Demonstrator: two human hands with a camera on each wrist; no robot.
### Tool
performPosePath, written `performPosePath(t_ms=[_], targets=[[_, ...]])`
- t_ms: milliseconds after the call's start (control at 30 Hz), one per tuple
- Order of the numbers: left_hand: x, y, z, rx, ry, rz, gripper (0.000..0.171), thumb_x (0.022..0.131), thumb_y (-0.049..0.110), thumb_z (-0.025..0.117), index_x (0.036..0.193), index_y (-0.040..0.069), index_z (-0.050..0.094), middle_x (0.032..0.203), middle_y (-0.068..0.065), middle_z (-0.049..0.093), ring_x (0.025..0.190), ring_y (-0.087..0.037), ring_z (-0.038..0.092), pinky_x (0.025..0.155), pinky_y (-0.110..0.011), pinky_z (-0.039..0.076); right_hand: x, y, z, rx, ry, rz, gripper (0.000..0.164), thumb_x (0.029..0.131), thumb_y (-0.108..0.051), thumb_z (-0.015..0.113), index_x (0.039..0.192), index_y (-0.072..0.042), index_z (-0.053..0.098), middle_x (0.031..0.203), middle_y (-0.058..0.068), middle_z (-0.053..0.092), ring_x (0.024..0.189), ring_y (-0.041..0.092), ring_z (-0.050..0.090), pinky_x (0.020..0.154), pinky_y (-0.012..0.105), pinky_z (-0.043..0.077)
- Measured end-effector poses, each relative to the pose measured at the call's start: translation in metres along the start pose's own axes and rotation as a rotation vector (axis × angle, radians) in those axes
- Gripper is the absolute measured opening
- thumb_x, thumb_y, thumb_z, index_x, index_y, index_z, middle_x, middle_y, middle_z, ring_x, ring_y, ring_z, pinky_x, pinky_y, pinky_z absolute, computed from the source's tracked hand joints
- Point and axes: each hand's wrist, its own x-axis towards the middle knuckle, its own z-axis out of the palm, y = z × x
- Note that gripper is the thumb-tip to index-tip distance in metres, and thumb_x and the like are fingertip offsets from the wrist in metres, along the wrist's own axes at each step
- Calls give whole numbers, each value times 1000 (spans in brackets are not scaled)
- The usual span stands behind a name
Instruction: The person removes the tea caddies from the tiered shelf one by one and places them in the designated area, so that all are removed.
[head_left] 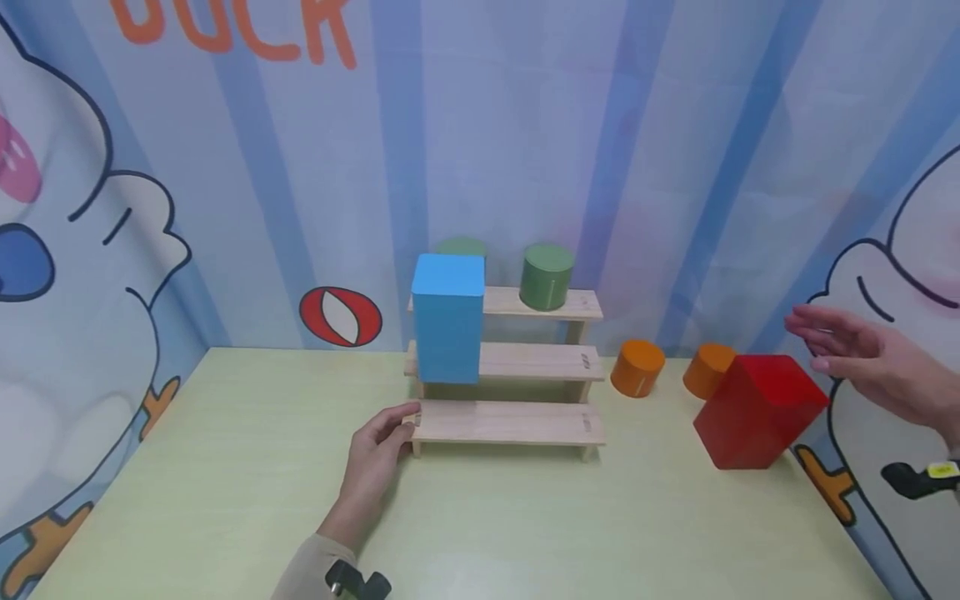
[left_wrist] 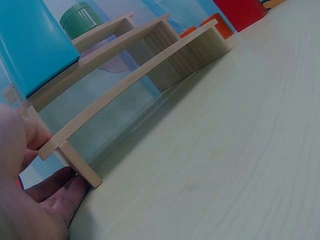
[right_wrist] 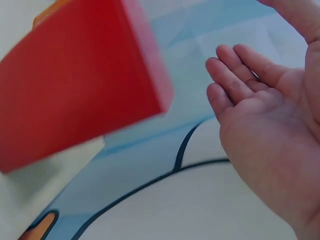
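My left hand [head_left: 380, 440] grips the left end of the lowest tier of a wooden three-tier display stand [head_left: 510, 422]. In the left wrist view, its fingers [left_wrist: 36, 134] lie around the board end and beside the leg. A tall blue rectangular block [head_left: 448, 325] stands on the stand's middle tier, at the left. One green cylinder [head_left: 547, 279] sits on the top tier; another green cylinder [head_left: 462, 246] is mostly hidden behind the blue block. My right hand [head_left: 881, 362] is raised, holding nothing, just right of a red rectangular block [head_left: 757, 417] and apart from it.
Two orange cylinders, a nearer-to-stand orange cylinder [head_left: 637, 369] and an orange cylinder [head_left: 708, 372] partly behind the red block, are on the pale table [head_left: 525, 525]. A blue striped cartoon backdrop [head_left: 510, 150] rises along the back and sides.
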Motion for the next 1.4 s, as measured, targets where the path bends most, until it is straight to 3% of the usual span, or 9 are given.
performPosePath(t_ms=[133,467,600,733,867,967,1200,1400], targets=[[0,-1,-1,7,1,-1,35,114,10,58,146,12,72,160,-11,61,152,-32,54,120,-45,55,7,-20,3,6,29,-11,84,110,2,63,178,-26,24,172,-15,40,136,-12,47,99,6,52],[0,0,0,5,-4,-3,34,114,10,58,145,12,72,161,-11,59,155,-33,50,122,-47,54,32,-71,25,-37,106,30,74,115,-19,61,179,-27,24,178,6,36,141,-1,42,105,8,49],[-1,0,1,-3,-7,-1,34,113,10,59,145,11,72,161,-11,60,154,-33,52,121,-47,55,41,-94,35,25,118,35,72,116,-23,59,179,-28,24,177,6,37,145,3,43,117,15,47],[-1,0,0,4,-1,5,34,114,10,58,145,12,73,160,-11,60,153,-33,53,121,-47,55,50,-120,47,120,105,24,70,116,-23,59,178,-28,26,175,3,40,148,7,44,117,17,49],[0,0,0,2,-2,1,34,114,10,58,144,12,73,161,-10,60,155,-32,51,122,-46,54,62,-145,64,319,101,25,69,114,-21,64,176,-24,32,170,0,44,149,10,45,126,21,43],[1,0,0,-12,-1,-5,34,114,9,58,143,12,74,160,-10,60,155,-32,50,122,-46,53,72,-163,77,462,98,17,68,113,-17,66,174,-20,36,167,-1,47,151,13,45,136,30,32],[0,-1,0,-18,2,6,33,113,9,59,143,11,74,159,-12,61,154,-33,52,122,-47,54,92,-195,106,421,61,-19,70,110,-19,70,173,-19,38,171,3,45,157,20,40,137,35,33],[-1,1,1,-12,6,12,33,113,10,59,143,11,74,160,-11,60,154,-34,51,122,-48,54,104,-210,125,440,13,-82,73,109,-14,71,173,-13,35,173,10,44,158,23,42,131,29,41]])
